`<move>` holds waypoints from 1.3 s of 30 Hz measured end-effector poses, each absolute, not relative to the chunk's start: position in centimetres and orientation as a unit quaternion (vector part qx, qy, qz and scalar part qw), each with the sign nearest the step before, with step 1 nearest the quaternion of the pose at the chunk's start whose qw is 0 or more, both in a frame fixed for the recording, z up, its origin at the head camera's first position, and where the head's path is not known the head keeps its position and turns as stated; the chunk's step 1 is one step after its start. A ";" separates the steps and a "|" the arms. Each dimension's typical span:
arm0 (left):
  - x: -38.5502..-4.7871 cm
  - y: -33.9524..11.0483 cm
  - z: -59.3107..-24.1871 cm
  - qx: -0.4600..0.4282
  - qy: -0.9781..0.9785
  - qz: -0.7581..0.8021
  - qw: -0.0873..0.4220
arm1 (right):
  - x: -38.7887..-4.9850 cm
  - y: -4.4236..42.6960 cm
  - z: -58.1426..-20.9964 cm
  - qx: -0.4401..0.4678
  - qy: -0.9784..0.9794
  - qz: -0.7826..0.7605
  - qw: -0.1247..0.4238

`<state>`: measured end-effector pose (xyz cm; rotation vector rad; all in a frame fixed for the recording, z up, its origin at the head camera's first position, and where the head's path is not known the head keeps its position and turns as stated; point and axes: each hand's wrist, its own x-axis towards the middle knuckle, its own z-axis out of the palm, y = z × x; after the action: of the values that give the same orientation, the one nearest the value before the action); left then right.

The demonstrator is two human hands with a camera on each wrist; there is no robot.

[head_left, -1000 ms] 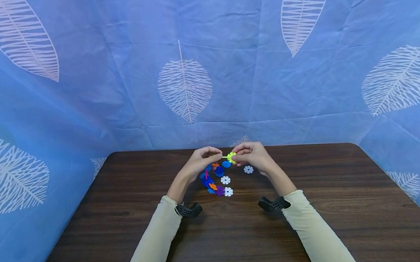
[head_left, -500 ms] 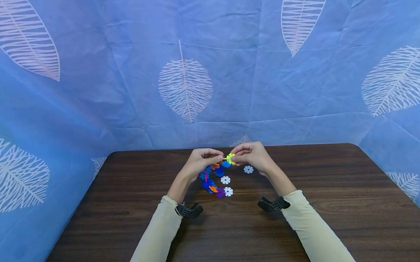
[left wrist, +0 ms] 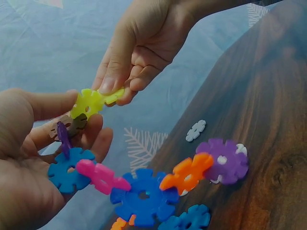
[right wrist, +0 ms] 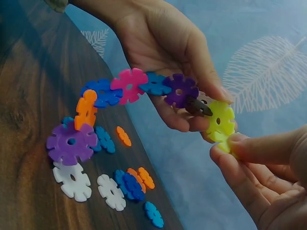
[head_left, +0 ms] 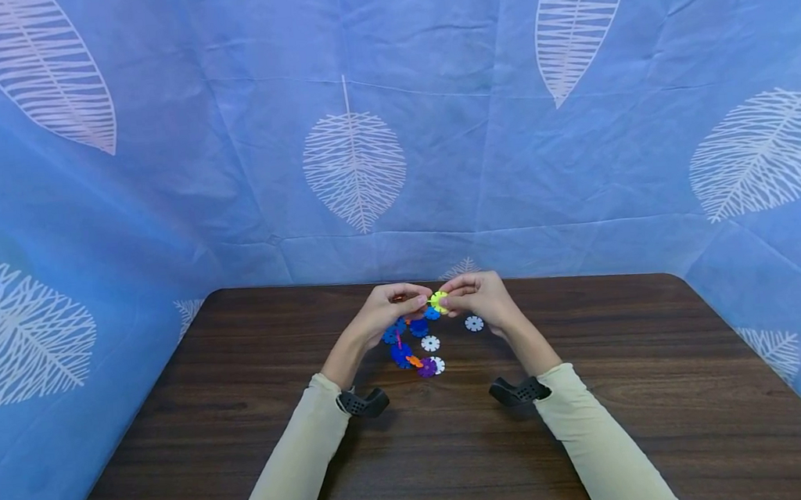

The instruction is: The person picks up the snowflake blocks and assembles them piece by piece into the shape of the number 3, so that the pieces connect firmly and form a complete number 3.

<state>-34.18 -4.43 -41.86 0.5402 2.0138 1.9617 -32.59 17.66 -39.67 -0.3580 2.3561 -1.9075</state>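
Note:
My left hand (head_left: 385, 308) pinches a yellow notched snowflake disc (left wrist: 88, 101) between thumb and fingers. From this disc hangs a chain: a dark disc (right wrist: 197, 106), a purple one (right wrist: 180, 91), then teal, pink (left wrist: 103, 176), blue (left wrist: 145, 196), orange (left wrist: 187, 172) and a purple end disc (left wrist: 223, 160). My right hand (head_left: 484, 300) pinches a second yellow disc (right wrist: 223, 142) between thumb and index finger. The two yellow discs meet edge to edge at an angle; how deep their slots engage cannot be told. Both hands are raised above the table's far part.
Loose discs lie on the dark wooden table (head_left: 418, 468) below the chain: white ones (right wrist: 111, 191), blue ones (right wrist: 128, 184) and orange ones (right wrist: 146, 177). One white disc (head_left: 474, 323) lies apart, under the right hand. A blue leaf-patterned cloth (head_left: 436, 161) hangs behind the table.
The two hands have drawn slightly closer, the right hand's yellow disc shifting left towards the left hand. The chain's purple end has swung a little to the right, partly over a white disc.

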 end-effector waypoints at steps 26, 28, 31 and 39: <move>-35.1 -6.3 -41.5 0.170 0.727 0.646 0.160 | -32.9 17.6 -40.2 -0.162 0.817 -0.536 0.141; -35.1 -6.4 -41.4 0.168 0.729 0.644 0.159 | -32.8 17.7 -40.4 -0.181 0.827 -0.510 0.154; -35.2 -6.4 -41.4 0.170 0.732 0.641 0.157 | -32.6 17.8 -40.7 -0.214 0.833 -0.478 0.179; -35.3 -6.5 -41.5 0.178 0.727 0.644 0.156 | -32.3 17.6 -42.1 -0.284 0.830 -0.426 0.220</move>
<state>-35.31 -6.47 -41.49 0.5103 2.0819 1.8451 -32.28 17.61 -42.07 -0.7857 2.2964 -1.1776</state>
